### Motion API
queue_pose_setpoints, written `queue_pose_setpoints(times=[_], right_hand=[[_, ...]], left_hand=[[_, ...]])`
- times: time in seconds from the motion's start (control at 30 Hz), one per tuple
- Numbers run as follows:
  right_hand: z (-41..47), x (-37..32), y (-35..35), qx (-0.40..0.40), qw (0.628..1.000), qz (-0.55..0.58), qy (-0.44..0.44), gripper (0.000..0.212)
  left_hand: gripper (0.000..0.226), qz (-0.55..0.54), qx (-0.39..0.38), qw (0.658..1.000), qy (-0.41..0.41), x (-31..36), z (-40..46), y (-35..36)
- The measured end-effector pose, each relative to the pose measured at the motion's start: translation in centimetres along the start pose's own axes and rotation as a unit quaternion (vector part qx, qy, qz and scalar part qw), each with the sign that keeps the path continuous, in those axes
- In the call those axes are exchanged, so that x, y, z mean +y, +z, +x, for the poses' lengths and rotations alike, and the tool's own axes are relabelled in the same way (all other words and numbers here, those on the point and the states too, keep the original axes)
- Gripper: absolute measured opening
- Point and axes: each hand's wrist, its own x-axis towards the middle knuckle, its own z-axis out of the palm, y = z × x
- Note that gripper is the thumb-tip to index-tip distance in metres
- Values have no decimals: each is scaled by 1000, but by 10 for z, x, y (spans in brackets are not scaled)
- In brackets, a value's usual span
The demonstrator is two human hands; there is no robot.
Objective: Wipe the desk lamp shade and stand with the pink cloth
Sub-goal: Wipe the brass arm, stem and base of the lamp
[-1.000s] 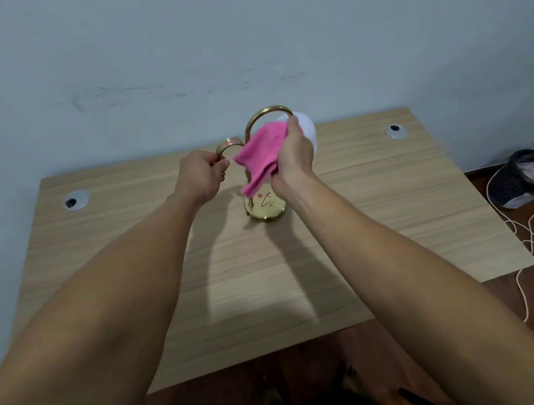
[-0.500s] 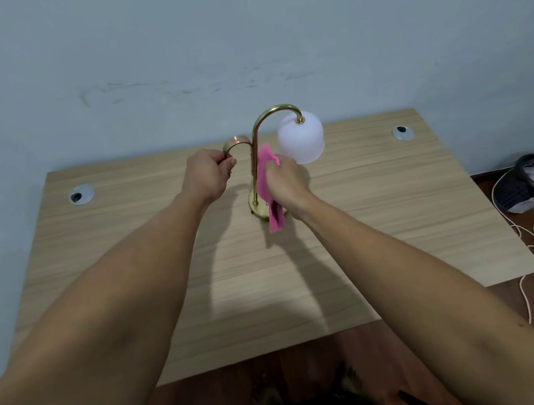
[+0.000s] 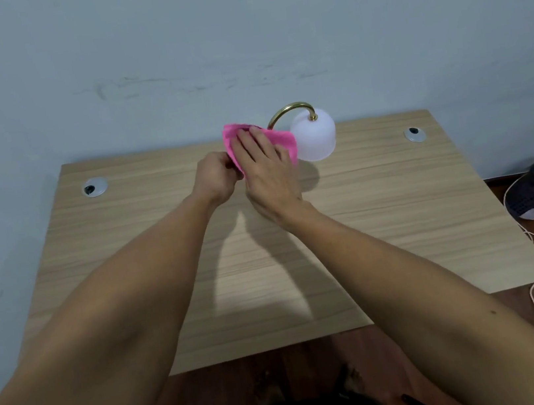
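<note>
the desk lamp [image 3: 314,138] stands near the middle of the desk's [image 3: 380,202] far edge, its stand [image 3: 289,108] seemingly steadied by the curled left hand [image 3: 217,178], whose grip is hidden behind the pink cloth [image 3: 284,140], so the right hand [image 3: 267,167], laid flat and straight-fingered, can press the cloth onto the brass without tipping it.

Right hand [image 3: 268,172] presses pink cloth [image 3: 284,142] beside white shade [image 3: 315,138]
</note>
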Motion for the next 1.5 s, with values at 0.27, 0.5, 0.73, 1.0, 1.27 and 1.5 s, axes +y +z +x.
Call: queue_pose_setpoints(times=[0.27, 0.5, 0.73, 1.0, 1.27, 1.5], right_hand=[[6, 6, -2, -61, 995, -79, -6, 69], [5, 24, -1, -37, 995, -33, -90, 66], [-6, 12, -4, 25, 998, 57, -33, 63], [10, 21, -14, -27, 994, -28, -105, 57], [2, -1, -10, -12, 1000, 23, 3, 62], [4, 18, -17, -34, 996, 9, -78, 69]], left_hand=[[22, -11, -2, 1000, 14, -8, 2, 1], [20, -25, -12, 1000, 4, -15, 8, 2], [20, -39, -8, 999, 1, -15, 7, 3], [18, -47, -12, 999, -6, -8, 6, 1], [18, -52, -10, 998, -18, -17, 11, 2], [18, -60, -19, 998, -17, -18, 12, 3]])
